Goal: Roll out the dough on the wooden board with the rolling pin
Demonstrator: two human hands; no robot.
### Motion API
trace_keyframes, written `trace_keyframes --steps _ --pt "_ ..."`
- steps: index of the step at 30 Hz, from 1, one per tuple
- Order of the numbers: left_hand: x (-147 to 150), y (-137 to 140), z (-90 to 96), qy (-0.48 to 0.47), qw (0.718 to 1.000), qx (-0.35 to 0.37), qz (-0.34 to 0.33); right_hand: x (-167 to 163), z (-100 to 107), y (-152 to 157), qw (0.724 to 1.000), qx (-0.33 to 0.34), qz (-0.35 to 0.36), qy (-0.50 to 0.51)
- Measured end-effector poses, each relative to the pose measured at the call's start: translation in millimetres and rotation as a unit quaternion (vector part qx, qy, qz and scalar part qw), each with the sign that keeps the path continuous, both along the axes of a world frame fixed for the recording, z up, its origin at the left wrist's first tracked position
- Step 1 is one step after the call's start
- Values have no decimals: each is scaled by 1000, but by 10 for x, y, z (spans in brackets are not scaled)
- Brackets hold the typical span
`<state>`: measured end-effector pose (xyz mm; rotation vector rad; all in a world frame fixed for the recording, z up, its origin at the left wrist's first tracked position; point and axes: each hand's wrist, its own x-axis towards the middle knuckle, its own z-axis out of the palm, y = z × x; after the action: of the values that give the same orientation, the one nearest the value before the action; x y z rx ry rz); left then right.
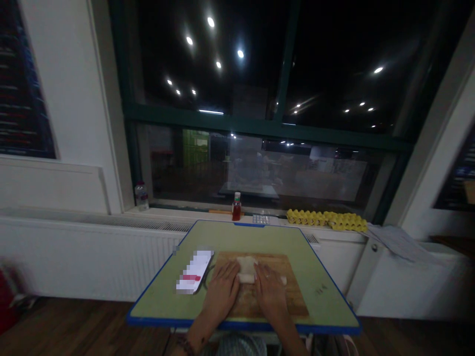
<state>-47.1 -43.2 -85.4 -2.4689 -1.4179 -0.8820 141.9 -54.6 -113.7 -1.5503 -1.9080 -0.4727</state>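
- Lower centre of frame: my left hand (223, 286) and right hand (270, 289), palms down over a pale rolling pin (246, 279).
- Dim, blurred view; I cannot tell whether my fingers close around it.
- Flattened dough (246, 263), apparently, between my hands, on the wooden board (296, 297).
- Phone (196, 268) left of the board, on the blue-edged table (158, 302).

Phone (198, 267), screen lit. Sill (178, 214): clear bottle (141, 199) left, red bottle (236, 211) mid, yellow egg trays (326, 220) right. Dark window (334, 54) above, radiator (89, 262) below.
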Motion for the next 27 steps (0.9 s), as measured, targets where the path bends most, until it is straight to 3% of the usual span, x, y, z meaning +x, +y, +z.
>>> trace_keyframes --steps 6,10,16,22,27 --pt "-28 -33 -48 -19 1000 -5 -6 1 175 38 996 -89 6 10" --pt "27 64 115 12 998 -50 20 -47 381 137 986 -165 -8 28" --pt "135 281 310 57 990 -88 90 -120 605 291 976 -212 -40 12" --pt "189 494 349 95 977 -137 136 -115 655 508 965 -260 -37 0" --pt "203 675 341 110 969 -163 151 -83 653 720 965 -260 -19 2"
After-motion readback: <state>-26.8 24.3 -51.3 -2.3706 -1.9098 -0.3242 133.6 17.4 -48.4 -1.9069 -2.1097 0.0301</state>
